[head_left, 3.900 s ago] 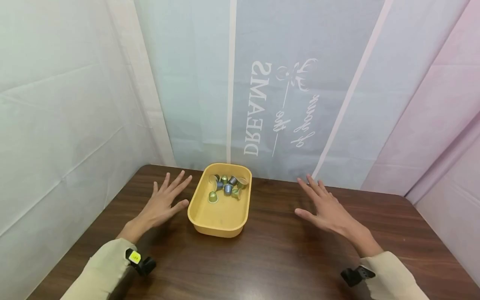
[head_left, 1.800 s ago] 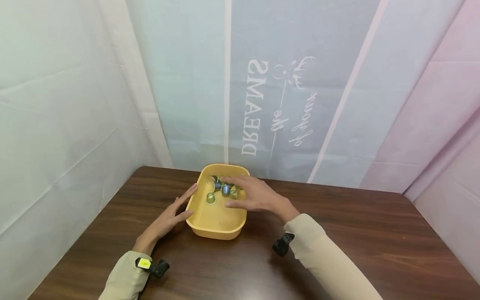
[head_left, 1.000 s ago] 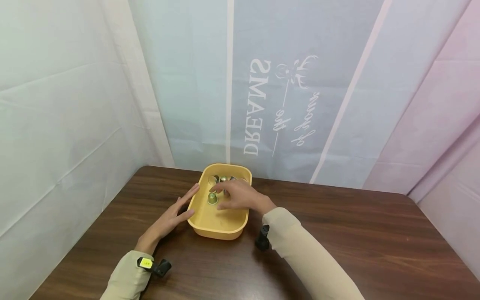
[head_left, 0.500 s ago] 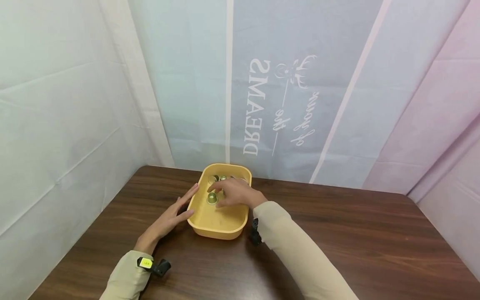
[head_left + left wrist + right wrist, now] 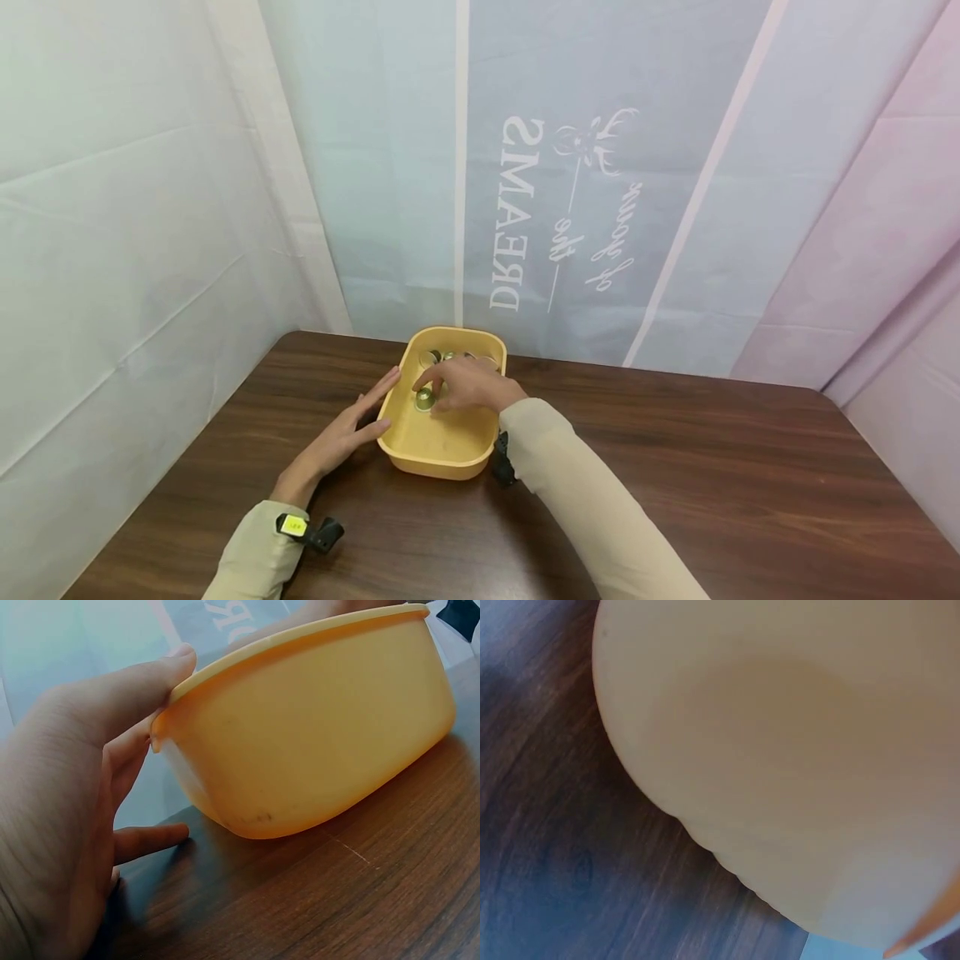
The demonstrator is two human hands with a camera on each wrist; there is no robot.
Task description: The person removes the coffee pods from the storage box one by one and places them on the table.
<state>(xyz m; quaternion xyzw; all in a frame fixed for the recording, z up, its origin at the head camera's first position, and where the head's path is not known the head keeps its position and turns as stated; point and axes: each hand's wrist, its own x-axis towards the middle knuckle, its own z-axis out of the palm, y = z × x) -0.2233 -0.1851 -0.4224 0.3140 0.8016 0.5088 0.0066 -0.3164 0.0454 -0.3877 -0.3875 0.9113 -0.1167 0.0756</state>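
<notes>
A yellow plastic tub (image 5: 438,442) stands on the table, with several small coffee capsules in it. My left hand (image 5: 341,437) rests against the tub's left rim, fingers extended; in the left wrist view the thumb (image 5: 146,686) lies along the rim. My right hand (image 5: 465,383) reaches down into the tub over its right side. Its index finger and thumb are bent on either side of a green capsule (image 5: 424,400); whether they press on it is unclear. Capsules at the far end (image 5: 430,358) are partly hidden behind this hand.
The dark wooden table (image 5: 675,467) runs out to both sides. A printed cloth (image 5: 585,233) hangs right behind the tub, with a white cloth (image 5: 150,208) on the left. A large pale surface (image 5: 765,787) fills most of the right wrist view.
Both hands have come in from apart: the left to the tub's rim, the right into the tub. Lately the right index finger and thumb have drawn closer around the green capsule.
</notes>
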